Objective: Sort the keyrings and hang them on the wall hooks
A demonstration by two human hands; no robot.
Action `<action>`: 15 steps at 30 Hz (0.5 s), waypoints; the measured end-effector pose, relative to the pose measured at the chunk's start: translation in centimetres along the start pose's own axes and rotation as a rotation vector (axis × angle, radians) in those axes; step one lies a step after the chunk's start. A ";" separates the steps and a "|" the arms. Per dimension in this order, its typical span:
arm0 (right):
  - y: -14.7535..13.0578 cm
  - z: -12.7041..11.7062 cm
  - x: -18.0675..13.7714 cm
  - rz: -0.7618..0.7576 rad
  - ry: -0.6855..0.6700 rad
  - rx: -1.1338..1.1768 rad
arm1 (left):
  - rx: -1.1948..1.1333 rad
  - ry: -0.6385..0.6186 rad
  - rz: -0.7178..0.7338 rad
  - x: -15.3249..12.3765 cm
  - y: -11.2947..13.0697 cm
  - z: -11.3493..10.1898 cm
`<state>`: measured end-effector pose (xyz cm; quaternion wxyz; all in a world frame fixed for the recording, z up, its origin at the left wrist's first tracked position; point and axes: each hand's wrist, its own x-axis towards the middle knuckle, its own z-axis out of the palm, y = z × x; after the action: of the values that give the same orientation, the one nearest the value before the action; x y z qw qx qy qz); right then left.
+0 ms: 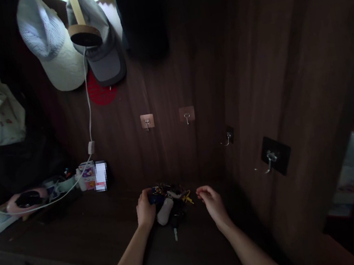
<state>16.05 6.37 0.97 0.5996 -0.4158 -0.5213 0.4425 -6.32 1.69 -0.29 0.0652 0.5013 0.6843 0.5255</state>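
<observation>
Two hands, yours, at the dark tabletop (118,231). Your left hand (145,208) rests against the left edge of one jumbled bunch of keys and fobs (176,194), its fingers curled at one blue piece (154,197); whether it pinches that piece you cannot tell, as the fingertips are hidden. Your right hand (211,201) is just right of the bunch and apart from it, thumb and fingers drawn together; anything between them is too small to make out. The bunch lies on the tabletop between your hands: one grey fob (165,211) at the front, one yellow piece (187,198) on the right, one key blade (175,234) pointing towards you. Other keys merge in shadow; no sure count. Beyond, four wall hooks: two on pale plates (147,121) on the back panel, two on dark plates (276,155) on the right panel. To the left, one pink object (26,200) and one screen-like rectangle (101,176), pixelated. Above, two caps, one white (64,69), one grey (106,65); a dark shape (141,17) beside them is cut off by the top edge and unreadable.
</observation>
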 end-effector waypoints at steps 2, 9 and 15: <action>1.1 0.1 0.3 -0.074 -0.007 -0.064 | -0.153 -0.037 0.029 0.0 0.1 0.1; 2.0 0.1 0.1 -0.198 -0.061 -0.230 | -0.518 -0.019 0.029 -0.4 0.5 -1.1; 2.0 0.0 -0.2 -0.150 -0.045 -0.178 | -0.435 0.184 -0.145 -0.6 0.5 -2.1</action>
<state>15.81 6.66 -1.02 0.5799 -0.4173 -0.6013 0.3578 -7.00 -0.12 0.77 0.1466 0.3750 0.5923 0.6979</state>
